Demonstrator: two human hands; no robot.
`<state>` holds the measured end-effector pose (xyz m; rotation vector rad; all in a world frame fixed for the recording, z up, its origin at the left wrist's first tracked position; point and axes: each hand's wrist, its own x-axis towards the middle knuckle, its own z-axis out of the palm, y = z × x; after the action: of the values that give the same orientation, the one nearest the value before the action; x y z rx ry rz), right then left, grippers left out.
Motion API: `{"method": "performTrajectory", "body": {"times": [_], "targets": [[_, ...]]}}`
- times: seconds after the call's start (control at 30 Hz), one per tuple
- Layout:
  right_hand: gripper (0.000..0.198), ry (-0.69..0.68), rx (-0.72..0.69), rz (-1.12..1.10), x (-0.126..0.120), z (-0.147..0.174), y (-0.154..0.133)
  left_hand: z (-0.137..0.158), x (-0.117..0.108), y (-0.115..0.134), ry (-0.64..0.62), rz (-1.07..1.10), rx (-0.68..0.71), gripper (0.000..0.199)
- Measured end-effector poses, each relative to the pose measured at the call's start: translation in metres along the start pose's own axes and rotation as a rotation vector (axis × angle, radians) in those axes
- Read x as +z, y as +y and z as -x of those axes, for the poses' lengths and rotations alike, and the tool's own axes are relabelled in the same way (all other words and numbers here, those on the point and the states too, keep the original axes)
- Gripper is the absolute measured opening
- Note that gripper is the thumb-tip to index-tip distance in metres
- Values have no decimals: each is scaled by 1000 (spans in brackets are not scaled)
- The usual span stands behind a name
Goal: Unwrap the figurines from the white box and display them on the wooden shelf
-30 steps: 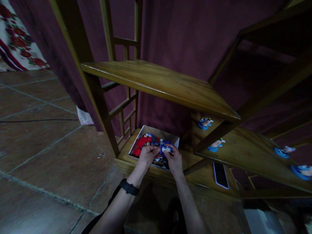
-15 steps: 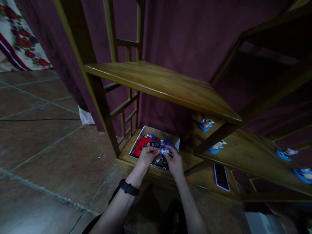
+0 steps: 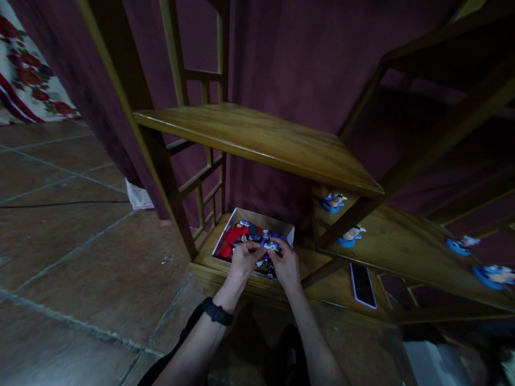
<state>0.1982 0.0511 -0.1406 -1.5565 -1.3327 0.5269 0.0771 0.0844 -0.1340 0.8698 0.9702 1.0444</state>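
Observation:
Between my two hands, over an open cardboard box (image 3: 284,227), is a small blue and white figurine (image 3: 271,246). My left hand (image 3: 244,259) pinches it from the left, and my right hand (image 3: 285,261) has its fingers closed on the right side. The box is full of several small figurines, among them red ones (image 3: 235,234) on the left and dark ones (image 3: 263,266) near the front. My fingers hide part of the held figurine and the contents below it. A black band is on my left wrist.
The box rests on the low board of a wooden shelf unit (image 3: 257,139). A phone (image 3: 362,285) lies to the right on that board. Blue-based figurines (image 3: 352,236) stand on the right-hand shelf. A shelf board juts out above the box. Dark red curtain (image 3: 277,59) hangs behind.
My hands still hold the blue and white figurine over the box, with only a slight shift of it. The whole view has moved a little, so the shelf appears further left.

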Motion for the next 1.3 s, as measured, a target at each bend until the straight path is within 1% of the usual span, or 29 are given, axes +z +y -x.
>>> {"method": "performTrajectory", "body": {"times": [0.1,0.17,0.27,0.33,0.4,0.5,0.57,0.63,0.73,0.9,1.07,1.17,1.3], "targets": [[32,8,-6,2,4,0,2,-1,0,-3,22,9,5,23],[33,3,-27,-1,6,-1,1,-1,-2,-1,30,18,-18,23],[38,-30,-55,-55,7,-3,-2,-1,-7,6,36,16,-75,23],[46,-59,-45,-125,6,-4,-3,-2,-10,10,36,28,-124,22],[52,-58,-20,-196,5,-6,0,-3,-12,12,24,74,-187,20],[42,-62,4,-254,4,-9,6,-5,-15,11,-8,147,-286,18],[35,-84,23,-275,4,-10,10,-5,-15,9,-19,170,-312,19],[34,-91,29,-277,5,-12,13,-5,-14,6,-19,172,-300,21],[32,-69,2,-223,6,-12,15,-4,-11,4,-17,159,-277,20],[31,-49,-11,-133,5,-11,15,-4,-9,6,-12,163,-301,17],[28,-8,41,-61,11,-7,11,-4,-10,4,55,181,-298,18],[26,13,64,-79,16,-5,11,-2,-7,-1,97,211,-249,19],[25,68,107,-105,25,-4,16,1,1,-11,157,253,-103,21]]}}
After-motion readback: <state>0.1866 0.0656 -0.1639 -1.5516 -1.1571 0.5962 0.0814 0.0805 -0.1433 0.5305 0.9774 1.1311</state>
